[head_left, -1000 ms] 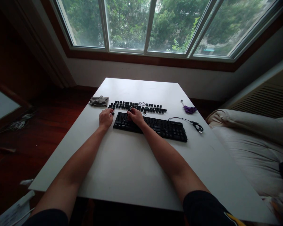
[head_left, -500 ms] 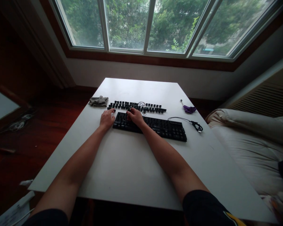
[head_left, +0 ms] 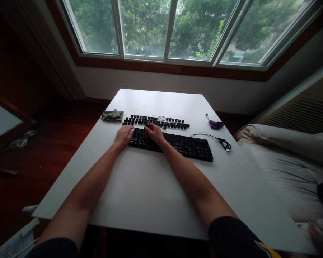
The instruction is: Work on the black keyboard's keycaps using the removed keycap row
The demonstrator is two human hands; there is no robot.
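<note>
A black keyboard [head_left: 183,145] lies across the white table [head_left: 150,193], with rows of loose black keycaps [head_left: 156,122] just behind it. My left hand [head_left: 123,136] sits at the keyboard's left end, its fingers curled and pinched toward the nearest loose keycaps. What it pinches is too small to name. My right hand [head_left: 154,133] is closed over the left part of the keyboard, and a thin dark thing pokes out past its fingertips.
A crumpled grey cloth [head_left: 112,115] lies left of the keycaps. The keyboard's cable [head_left: 223,142] coils at the right, and a small purple item [head_left: 216,124] lies behind it. A pale cushion [head_left: 285,157] borders the table's right side. Windows run along the far wall.
My left hand has slid forward and right, from beside the keyboard toward the loose keycaps. My right hand has stayed over the keyboard.
</note>
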